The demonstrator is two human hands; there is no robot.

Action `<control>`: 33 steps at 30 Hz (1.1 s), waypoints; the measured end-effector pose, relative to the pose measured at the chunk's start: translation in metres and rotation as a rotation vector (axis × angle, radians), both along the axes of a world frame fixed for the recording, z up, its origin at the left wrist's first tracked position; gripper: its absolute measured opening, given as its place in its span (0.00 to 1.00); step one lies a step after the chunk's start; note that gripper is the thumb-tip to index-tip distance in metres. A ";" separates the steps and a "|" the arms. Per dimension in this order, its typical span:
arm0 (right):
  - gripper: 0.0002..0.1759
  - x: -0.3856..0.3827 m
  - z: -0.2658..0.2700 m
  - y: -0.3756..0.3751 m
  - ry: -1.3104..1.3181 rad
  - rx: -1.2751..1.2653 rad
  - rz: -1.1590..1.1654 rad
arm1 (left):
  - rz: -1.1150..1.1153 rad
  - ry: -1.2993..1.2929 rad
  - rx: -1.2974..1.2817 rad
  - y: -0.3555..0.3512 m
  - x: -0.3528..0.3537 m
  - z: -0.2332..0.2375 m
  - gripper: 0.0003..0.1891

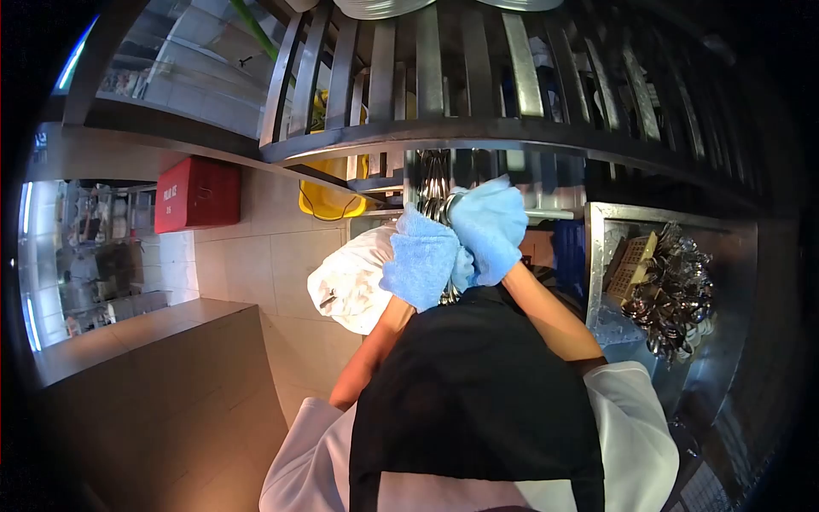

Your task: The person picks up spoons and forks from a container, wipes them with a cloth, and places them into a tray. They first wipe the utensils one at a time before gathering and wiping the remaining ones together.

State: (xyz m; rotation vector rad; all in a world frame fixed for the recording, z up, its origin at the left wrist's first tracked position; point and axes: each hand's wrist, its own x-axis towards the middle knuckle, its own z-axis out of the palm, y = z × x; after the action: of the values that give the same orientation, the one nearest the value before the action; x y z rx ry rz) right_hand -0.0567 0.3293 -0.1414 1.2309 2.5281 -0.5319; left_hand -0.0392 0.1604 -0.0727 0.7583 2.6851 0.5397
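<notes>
Through a blue cloth (420,239), the left hand (414,277) appears to clasp a bunch of metal cutlery (438,207), held between both hands just in front of the apron (478,384); the right hand (490,243) lies against it under a second blue cloth (499,205), its fingers hidden, so I cannot tell whether it is clenched. Handling it well probably means keeping cloth between skin and metal and the pieces tightly together. Beyond, a slatted rack (426,130) stands over more metal. At right, a steel-rimmed basin (595,256) holds a cutlery heap (678,294) beside a beige basket (631,263). Left stand a yellow tub (328,202) and a red box (198,194), contents unseen.
</notes>
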 end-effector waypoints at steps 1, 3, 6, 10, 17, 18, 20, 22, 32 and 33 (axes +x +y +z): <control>0.09 0.009 0.010 0.006 0.067 0.014 0.298 | -0.078 -0.015 -0.062 -0.004 0.002 -0.013 0.08; 0.03 0.029 0.032 0.021 0.211 0.049 0.892 | -0.181 -0.050 -0.167 -0.009 0.003 -0.027 0.08; 0.06 0.026 -0.001 0.016 0.547 -0.058 0.749 | -0.249 -0.064 -0.289 -0.011 0.002 -0.040 0.08; 0.17 0.043 0.102 -0.001 0.401 -0.750 -0.424 | -0.263 -0.043 -0.313 -0.012 0.003 -0.068 0.08; 0.09 0.030 -0.070 0.007 0.400 -1.288 -0.305 | -0.204 -0.103 -0.111 -0.012 0.027 -0.068 0.09; 0.08 0.024 -0.085 0.012 0.427 -1.419 -0.284 | -0.199 -0.105 -0.093 -0.013 0.028 -0.068 0.09; 0.07 0.026 -0.090 0.016 0.457 -1.432 -0.185 | -0.194 -0.109 -0.065 -0.014 0.031 -0.069 0.09; 0.06 0.039 -0.087 0.012 0.463 -1.059 0.093 | -0.183 -0.110 -0.042 -0.017 0.035 -0.070 0.10; 0.02 0.050 0.027 0.029 0.711 0.014 0.533 | -0.187 -0.110 0.027 -0.012 0.045 -0.075 0.11; 0.01 0.053 0.031 0.029 0.744 0.038 0.411 | -0.188 -0.112 0.029 -0.012 0.046 -0.075 0.12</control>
State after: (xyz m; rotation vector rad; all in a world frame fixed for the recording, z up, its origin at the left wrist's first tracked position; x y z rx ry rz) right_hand -0.0036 0.3583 -0.1100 0.5254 3.2815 -0.9725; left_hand 0.0071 0.1482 -0.1476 0.9467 2.4763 0.5580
